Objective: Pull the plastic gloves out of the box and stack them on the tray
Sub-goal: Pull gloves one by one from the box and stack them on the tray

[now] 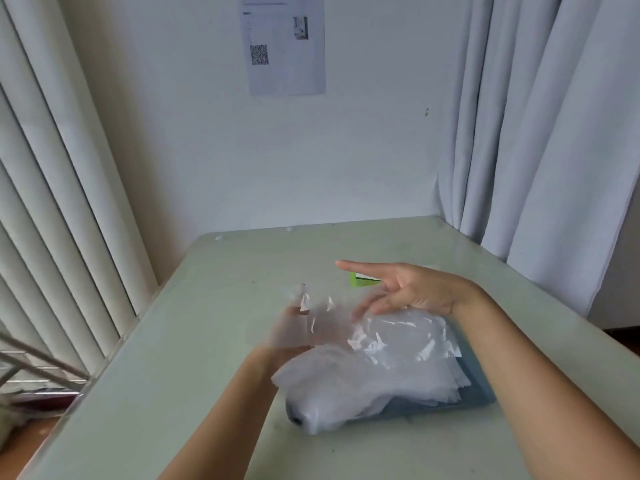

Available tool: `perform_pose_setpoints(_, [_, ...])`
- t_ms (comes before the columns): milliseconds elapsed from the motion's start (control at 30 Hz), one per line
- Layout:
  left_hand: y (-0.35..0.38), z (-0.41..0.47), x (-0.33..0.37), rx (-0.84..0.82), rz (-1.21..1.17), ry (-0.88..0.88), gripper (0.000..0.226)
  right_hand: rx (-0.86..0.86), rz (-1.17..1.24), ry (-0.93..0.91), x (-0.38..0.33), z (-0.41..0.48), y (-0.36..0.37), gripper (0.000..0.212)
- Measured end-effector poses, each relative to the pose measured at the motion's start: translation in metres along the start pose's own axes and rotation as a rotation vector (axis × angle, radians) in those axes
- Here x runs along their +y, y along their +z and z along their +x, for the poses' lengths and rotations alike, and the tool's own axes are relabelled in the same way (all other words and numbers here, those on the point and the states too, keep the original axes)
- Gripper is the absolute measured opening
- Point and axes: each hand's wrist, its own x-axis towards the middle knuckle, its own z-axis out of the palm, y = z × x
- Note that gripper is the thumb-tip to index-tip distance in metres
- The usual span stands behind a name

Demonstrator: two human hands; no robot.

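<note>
Vertical blinds cover the left side of the room, with thin metal bars low beside them. A pale green table stands against a white wall, on which a printed sheet with a QR code hangs.

Left hand: raised over the table left of centre, blurred. A loose clear glove lies over its fingers. It cannot be determined whether the fingers pinch the film or merely carry it.

Immediately right of that hand, a pile of plastic gloves rests on a blue tray. The pile overhangs the tray's near-left corner, and its upper edge meets the loose glove.

Right hand: held above the far edge of the pile, fingers straight and spread apart, forefinger extended leftward, gripping nothing. Its lower fingers are near the film; contact is unclear.

A green box lies on the table behind this hand, mostly hidden by it.

A pale curtain hangs at the right.
</note>
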Motion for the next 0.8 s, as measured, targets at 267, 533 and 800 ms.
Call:
perform_pose_setpoints(267, [0.014, -0.007, 0.021, -0.473, -0.308, -0.263, 0.107, 0.121, -0.001, 0.002, 0.004, 0.001, -0.011, 0.093])
perform_pose_setpoints(533, [0.021, -0.014, 0.023, -0.504, -0.199, -0.308, 0.051, 0.161, -0.116, -0.055, 0.005, -0.001, -0.014, 0.104])
perform_pose_setpoints(800, [0.024, -0.011, 0.029, -0.414, -0.196, -0.387, 0.039, 0.212, -0.005, 0.279, 0.022, 0.0, -0.024, 0.09])
